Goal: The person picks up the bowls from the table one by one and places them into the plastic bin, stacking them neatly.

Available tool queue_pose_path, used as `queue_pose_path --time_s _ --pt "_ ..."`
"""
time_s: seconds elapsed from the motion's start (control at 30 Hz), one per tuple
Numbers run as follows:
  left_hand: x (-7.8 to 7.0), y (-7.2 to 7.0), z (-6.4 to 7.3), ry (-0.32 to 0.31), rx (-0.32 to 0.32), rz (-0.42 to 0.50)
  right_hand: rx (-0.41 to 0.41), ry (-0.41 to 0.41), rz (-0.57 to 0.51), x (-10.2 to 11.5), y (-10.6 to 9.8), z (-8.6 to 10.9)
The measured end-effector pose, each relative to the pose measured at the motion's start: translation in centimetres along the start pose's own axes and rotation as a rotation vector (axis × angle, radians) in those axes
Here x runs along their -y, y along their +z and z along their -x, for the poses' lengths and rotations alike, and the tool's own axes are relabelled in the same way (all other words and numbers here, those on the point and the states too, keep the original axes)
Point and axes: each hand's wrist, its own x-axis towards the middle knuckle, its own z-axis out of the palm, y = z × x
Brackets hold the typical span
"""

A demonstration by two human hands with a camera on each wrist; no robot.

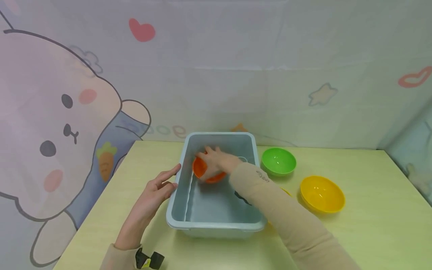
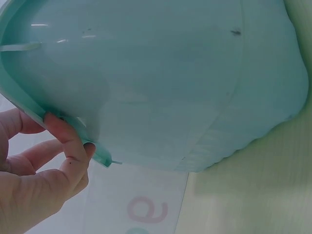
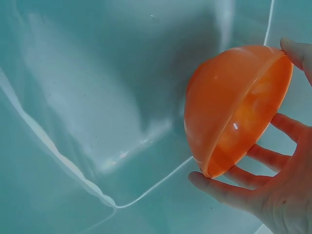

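Note:
A grey-blue plastic basin [image 1: 216, 225] stands on the table in the head view. My left hand [image 1: 152, 197] is at its left rim, and the left wrist view has fingers [image 2: 63, 131] tucked against the underside of the rim. Inside the basin, toward its back, my right hand [image 1: 216, 164] holds an orange bowl [image 1: 199, 168]. In the right wrist view the bowl [image 3: 222, 105] is tipped on its side, its mouth facing the palm. The thumb sits at one end of its rim, and the fingers spread along the rim's opposite side.
Right of the basin a green bowl [image 1: 278, 162] and a yellow bowl [image 1: 322, 194] rest on the pale table [image 1: 374, 225]. A second yellow edge [image 1: 287, 192] peeks out behind the right sleeve [image 1: 287, 213], mostly hidden. A printed cloth [image 1: 216, 67] hangs behind the table.

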Motion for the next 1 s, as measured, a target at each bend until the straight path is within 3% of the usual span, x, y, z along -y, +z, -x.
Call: queue_pose_path --time_s 0.63,1.0 --pt "0.0 -0.4 0.2 0.004 0.000 -0.009 0.043 -0.013 0.059 0.9 0.9 0.2" --pt "0.0 -0.5 0.0 0.010 0.018 -0.003 0.067 0.021 0.072 0.9 0.6 0.6"
